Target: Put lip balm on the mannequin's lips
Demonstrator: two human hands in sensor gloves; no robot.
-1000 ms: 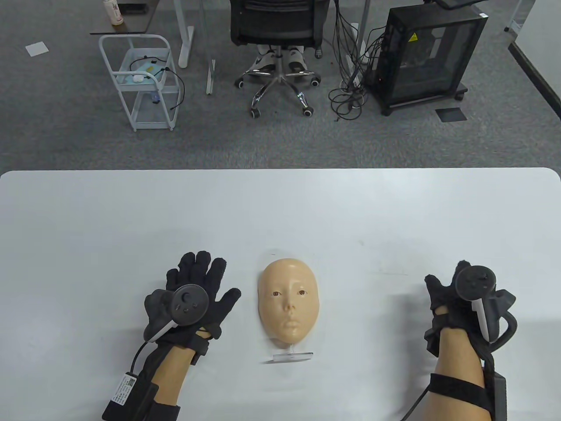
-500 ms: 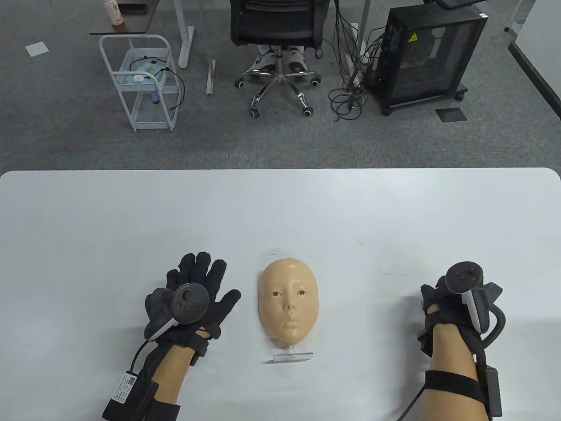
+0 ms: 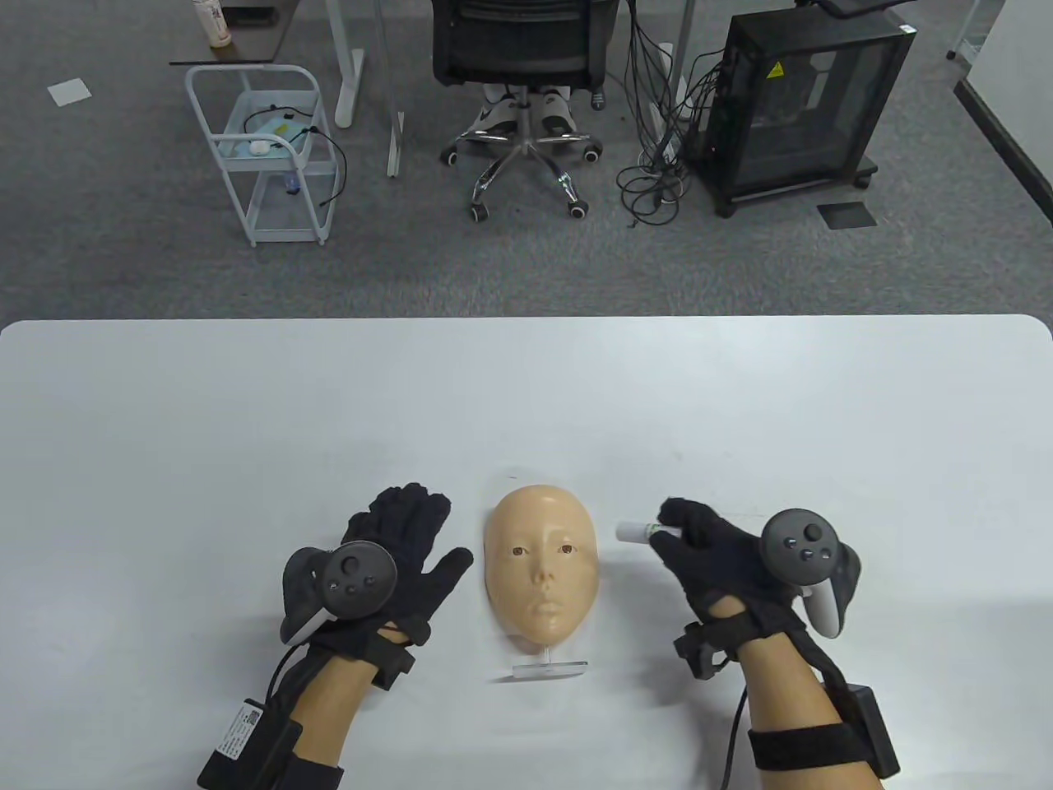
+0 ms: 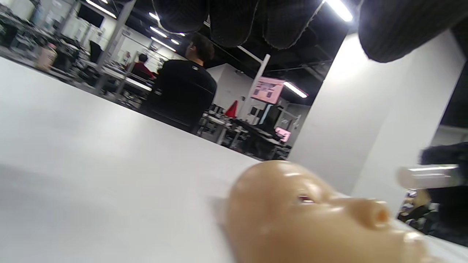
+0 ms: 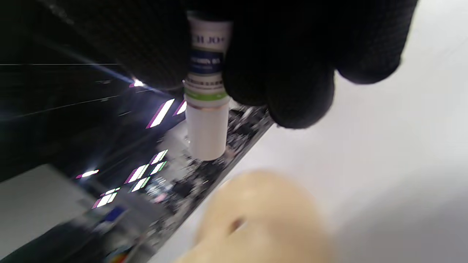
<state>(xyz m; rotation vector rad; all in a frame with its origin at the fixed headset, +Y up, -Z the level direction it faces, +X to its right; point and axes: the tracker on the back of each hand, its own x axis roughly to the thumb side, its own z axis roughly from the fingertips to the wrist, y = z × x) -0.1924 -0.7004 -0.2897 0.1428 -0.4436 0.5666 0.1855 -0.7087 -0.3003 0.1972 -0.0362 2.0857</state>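
Nearest the person, the clear flat stand (image 3: 549, 669) of the beige moulded plastic mannequin face (image 3: 542, 570) was seen on the white table (image 3: 247, 395), the face lying chin toward the person with its lips (image 3: 547, 611) untouched, so far as could be told. Beside it, the black-gloved left hand (image 3: 387, 568) was held with fingers spread and nothing in it. On the other side, a small white lip balm tube (image 3: 635, 532) with a white cap still on was gripped by the black-gloved right hand (image 3: 716, 559), just beside the forehead. The uncapping and the application itself were judged still to be done.
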